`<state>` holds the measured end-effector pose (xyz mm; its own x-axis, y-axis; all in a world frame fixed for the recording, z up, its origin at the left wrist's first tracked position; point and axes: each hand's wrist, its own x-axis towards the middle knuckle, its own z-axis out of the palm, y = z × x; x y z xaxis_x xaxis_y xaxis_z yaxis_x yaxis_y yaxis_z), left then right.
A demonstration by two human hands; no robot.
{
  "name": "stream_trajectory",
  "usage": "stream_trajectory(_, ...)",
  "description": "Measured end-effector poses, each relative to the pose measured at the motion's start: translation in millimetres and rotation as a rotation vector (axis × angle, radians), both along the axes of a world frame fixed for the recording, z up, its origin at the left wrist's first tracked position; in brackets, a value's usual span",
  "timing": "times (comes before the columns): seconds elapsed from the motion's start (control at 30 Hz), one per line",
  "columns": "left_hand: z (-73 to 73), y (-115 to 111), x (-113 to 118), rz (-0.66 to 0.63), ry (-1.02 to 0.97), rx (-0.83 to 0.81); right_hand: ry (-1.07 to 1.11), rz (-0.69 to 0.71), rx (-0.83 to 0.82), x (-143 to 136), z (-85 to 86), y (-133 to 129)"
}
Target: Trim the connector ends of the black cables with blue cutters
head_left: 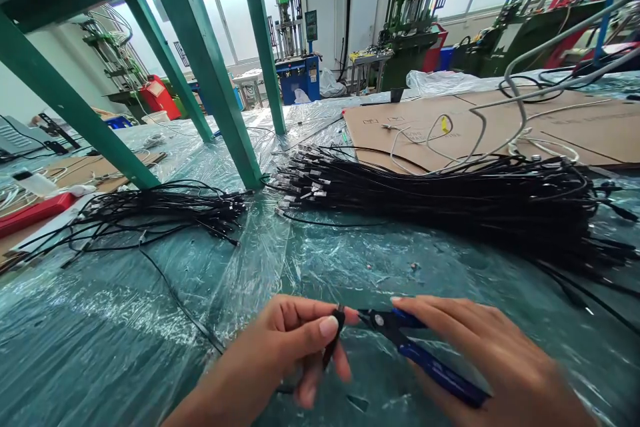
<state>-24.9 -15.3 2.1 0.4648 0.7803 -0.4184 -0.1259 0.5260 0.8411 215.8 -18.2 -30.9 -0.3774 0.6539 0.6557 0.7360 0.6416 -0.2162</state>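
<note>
My left hand [295, 340] pinches the connector end of a black cable [334, 337] between thumb and forefinger, its tip pointing up. The rest of that cable seems to trail off leftward behind my wrist. My right hand [480, 347] is wrapped around blue-handled cutting pliers [435, 367]. The pliers' dark jaws reach left, close beside the connector and my left forefinger. Whether the jaws touch the connector I cannot make out.
A thick bundle of black cables [440, 203] lies across the table at right, and a smaller cable pile [165, 210] at left. Green metal posts [215, 73] rise between them. Cardboard [400, 127] with loose grey cables lies behind. Clear plastic film [260, 247] covers the tabletop.
</note>
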Motion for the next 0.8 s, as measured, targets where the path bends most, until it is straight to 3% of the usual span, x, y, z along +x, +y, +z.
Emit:
stream_trajectory(0.47, 2.2, -2.5, 1.7, -0.006, -0.067, -0.128, -0.023, 0.058, 0.084, -4.8, 14.7, 2.9)
stream_trajectory(0.8, 1.2, -3.3, 2.8, -0.016, -0.046, -0.112, -0.05, 0.066, 0.061, -3.8, 10.2, 2.7)
